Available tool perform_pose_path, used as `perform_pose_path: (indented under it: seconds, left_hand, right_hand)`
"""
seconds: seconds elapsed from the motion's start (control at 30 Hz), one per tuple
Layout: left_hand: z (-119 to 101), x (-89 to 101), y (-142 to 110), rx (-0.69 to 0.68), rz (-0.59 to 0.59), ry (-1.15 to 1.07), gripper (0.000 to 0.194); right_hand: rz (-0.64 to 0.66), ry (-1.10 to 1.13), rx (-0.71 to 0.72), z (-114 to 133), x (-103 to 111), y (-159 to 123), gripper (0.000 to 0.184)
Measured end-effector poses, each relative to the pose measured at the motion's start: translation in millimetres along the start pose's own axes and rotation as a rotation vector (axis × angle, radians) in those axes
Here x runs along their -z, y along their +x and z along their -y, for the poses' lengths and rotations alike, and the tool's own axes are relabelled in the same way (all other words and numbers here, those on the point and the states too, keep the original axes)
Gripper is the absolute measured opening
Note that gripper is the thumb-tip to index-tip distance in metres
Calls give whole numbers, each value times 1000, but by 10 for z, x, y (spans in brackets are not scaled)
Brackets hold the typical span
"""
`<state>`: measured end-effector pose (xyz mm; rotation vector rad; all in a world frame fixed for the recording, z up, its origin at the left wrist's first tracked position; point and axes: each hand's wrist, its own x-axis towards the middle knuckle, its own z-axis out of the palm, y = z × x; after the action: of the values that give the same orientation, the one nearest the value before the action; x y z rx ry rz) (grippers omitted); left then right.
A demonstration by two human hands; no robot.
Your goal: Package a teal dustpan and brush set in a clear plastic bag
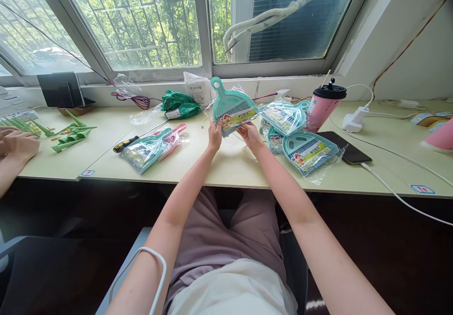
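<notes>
Desk (226,169): both hands (214,136) (249,135) hold packaged dustpan (231,107).

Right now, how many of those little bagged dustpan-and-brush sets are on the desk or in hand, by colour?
Teal sets: 4 that can be told apart, one held up by the left hand and right hand, one on the left, two in the right pile; more may be hidden.
Pink sets: 1.
Total: 5
</notes>
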<state>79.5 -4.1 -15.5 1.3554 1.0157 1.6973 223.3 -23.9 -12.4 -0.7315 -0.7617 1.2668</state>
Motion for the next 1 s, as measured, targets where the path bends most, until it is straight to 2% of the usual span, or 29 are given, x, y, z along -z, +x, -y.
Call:
perform_pose_path:
  seconds: [0.13,0.27,0.33,0.5,0.7,0.8,1.0]
  left_hand:
    - [-35,2,-20,-37,-18,36,25]
    - [-60,7,-36,-24,-38,45,29]
    - [-69,4,-55,-18,-26,29,32]
    - [-81,-22,-108,68,46,-27,44]
    - [-106,-12,-86,89,-22,-45,60]
    - [-122,-11,-91,102,14,-36,58]
    - [-134,-40,-127,143,90,-38,50]
  right_hand:
    - [22,-49,14,36,-23,-37,25]
    - [86,-122,52,34,-48,-74,43]
    - [69,-148,67,12,-55,-71,50]
    - [-53,-90,14,-26,-49,-23,43]
    - [124,-67,-56,17,-6,-42,35]
    - [142,-112,-42,20,21,-45,42]
    - [30,-229,-7,-47,69,20,51]
